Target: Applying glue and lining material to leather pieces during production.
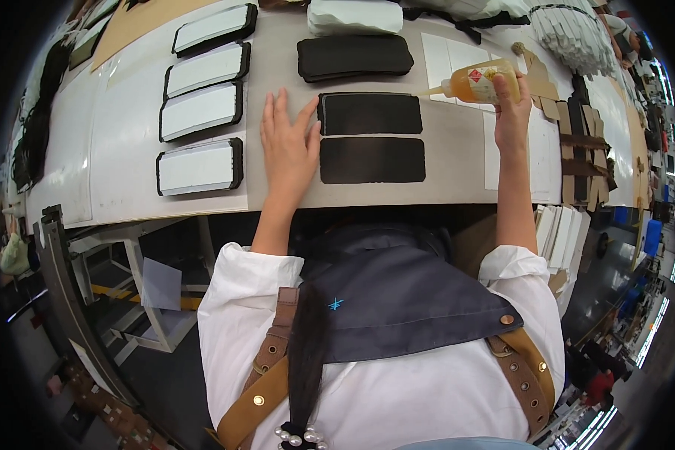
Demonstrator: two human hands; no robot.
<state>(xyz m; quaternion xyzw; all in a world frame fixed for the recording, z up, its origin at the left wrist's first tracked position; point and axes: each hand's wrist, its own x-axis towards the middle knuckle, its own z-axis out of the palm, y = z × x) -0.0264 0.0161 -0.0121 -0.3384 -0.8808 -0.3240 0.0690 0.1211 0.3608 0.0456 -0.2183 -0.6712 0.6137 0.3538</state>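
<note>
My right hand [511,112] is closed around a clear squeeze bottle [481,82] of amber liquid, tipped on its side. Its thin nozzle points left, at the upper right corner of a black rectangular panel [371,116]. A thin shiny line runs along that panel's upper and left edges. My left hand [289,142] lies with fingers spread on the table, its thumb and forefinger at the panel's left edge. Just below lies a second black panel [372,160] of similar size. Above them sits a thicker stack of black pieces [355,58].
Several white-topped pieces with black edges [200,166] form a column on the left of the table [127,180]. A white stack [355,16] stands at the back. Brown and black strips [582,154] lie at the right, near a bundle of white strands [572,39].
</note>
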